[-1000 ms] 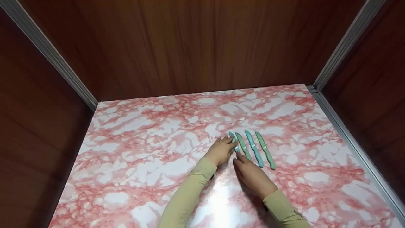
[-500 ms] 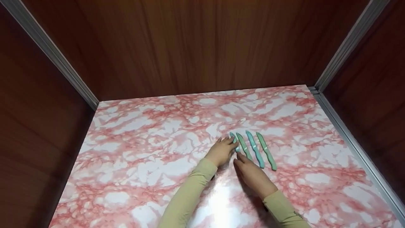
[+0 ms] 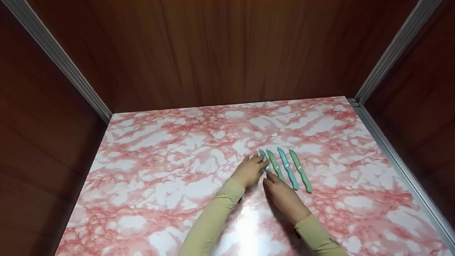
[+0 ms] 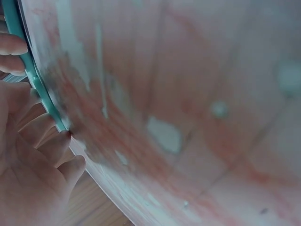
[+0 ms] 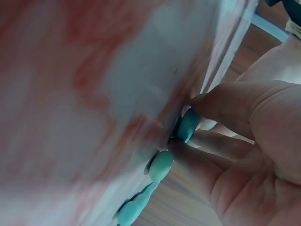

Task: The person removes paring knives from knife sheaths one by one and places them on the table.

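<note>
A row of several small knives lies side by side on the table, blue-green and green in turn. At the left end is a blue-green knife point(image 3: 262, 152), mostly covered by fingers. My left hand point(image 3: 250, 170) holds it around the blade part, thumb and index fingertip on it, the other fingers spread to its left. My right hand point(image 3: 282, 193) pinches its handle end; in the right wrist view the rounded teal end point(image 5: 188, 125) shows between thumb and finger. A green knife point(image 3: 273, 160) lies close to the right of both hands.
Further right lie another blue knife point(image 3: 287, 167) and a green knife point(image 3: 300, 170), both slanted alike. The table point(image 3: 160, 149) has a red and white marbled top. Dark wood panels point(image 3: 213, 53) enclose it at the back and sides, with metal strips point(image 3: 391, 142) at the corners.
The head view has shifted very slightly. Both hands keep their places on the leftmost knife, and the row of knives looks the same.
</note>
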`<state>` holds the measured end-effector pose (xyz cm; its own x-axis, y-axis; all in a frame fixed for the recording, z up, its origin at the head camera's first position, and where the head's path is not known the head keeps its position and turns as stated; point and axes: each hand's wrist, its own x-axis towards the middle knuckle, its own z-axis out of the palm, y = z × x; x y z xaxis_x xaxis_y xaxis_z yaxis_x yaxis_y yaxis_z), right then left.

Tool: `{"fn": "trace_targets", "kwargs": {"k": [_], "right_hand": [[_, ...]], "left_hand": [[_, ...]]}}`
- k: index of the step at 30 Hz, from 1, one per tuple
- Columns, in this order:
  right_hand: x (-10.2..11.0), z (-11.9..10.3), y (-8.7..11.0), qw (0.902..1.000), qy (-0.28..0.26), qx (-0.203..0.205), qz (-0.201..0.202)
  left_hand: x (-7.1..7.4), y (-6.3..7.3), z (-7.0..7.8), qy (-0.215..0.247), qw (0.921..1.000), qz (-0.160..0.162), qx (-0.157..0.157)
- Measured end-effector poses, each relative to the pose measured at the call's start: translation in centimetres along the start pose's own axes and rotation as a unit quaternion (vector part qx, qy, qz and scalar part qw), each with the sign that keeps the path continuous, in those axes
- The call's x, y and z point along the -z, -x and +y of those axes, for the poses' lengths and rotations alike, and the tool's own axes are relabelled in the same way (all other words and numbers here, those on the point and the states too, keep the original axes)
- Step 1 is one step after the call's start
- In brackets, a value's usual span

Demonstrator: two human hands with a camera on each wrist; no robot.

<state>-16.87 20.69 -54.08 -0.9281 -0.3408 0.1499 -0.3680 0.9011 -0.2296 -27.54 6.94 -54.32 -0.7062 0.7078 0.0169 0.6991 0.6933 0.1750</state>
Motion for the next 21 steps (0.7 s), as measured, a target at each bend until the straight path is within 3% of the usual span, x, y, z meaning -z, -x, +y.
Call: {"fn": "trace_targets", "kwargs": {"k": [7,13,21], "right_hand": [[0.6,-0.1,-0.2,0.999,-0.023,0.0,0.037],[1.1,0.0,-0.3,0.9961,-0.043,0.012,0.077],[1.9,-0.4,-0.3,0.9968,-0.045,0.009,0.065]], "left_hand": [[0.3,0.0,0.1,0.0,1.0,-0.001,0.004],[0.2,-0.3,0.4,-0.032,0.9992,0.025,-0.001],[-0.2,-0.9,1.3,-0.065,0.995,0.075,0.013]]}}
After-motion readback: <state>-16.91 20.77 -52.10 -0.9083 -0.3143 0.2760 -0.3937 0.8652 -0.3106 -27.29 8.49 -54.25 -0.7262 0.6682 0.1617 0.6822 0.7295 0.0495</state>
